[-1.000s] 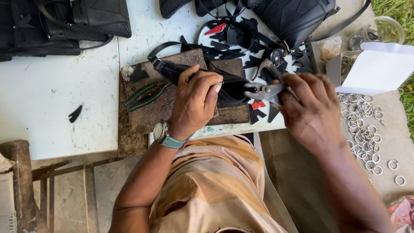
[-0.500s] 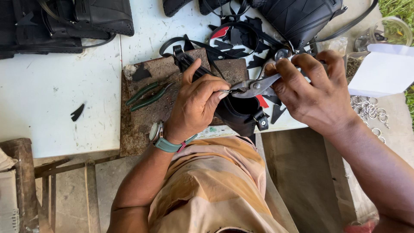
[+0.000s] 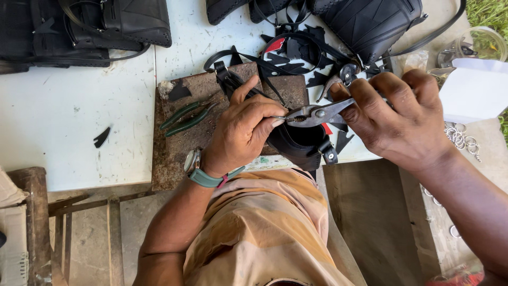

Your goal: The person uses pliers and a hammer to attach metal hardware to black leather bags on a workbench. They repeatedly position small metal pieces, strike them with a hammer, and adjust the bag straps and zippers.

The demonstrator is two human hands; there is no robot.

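A white worktable (image 3: 74,122) sits outdoors, with grass at the top right corner and a rusty metal plate (image 3: 174,153) lying near its front edge. Black leather bags (image 3: 84,24) and leather scraps (image 3: 296,53) crowd the far side of the table. The left hand (image 3: 241,132), a watch (image 3: 198,168) on its wrist, is closed with fingertips pinched on something small at the nose of the pliers; what it pinches is too small to tell. The right hand (image 3: 397,119) is wrapped around the handles of the silver slip-joint pliers (image 3: 315,113), held level just above a small black leather pouch (image 3: 299,145) at the table's edge. Green-handled pliers (image 3: 188,117) lie on the plate, left of the hands. Metal rings (image 3: 463,139) are scattered at right, below a white box (image 3: 473,90).
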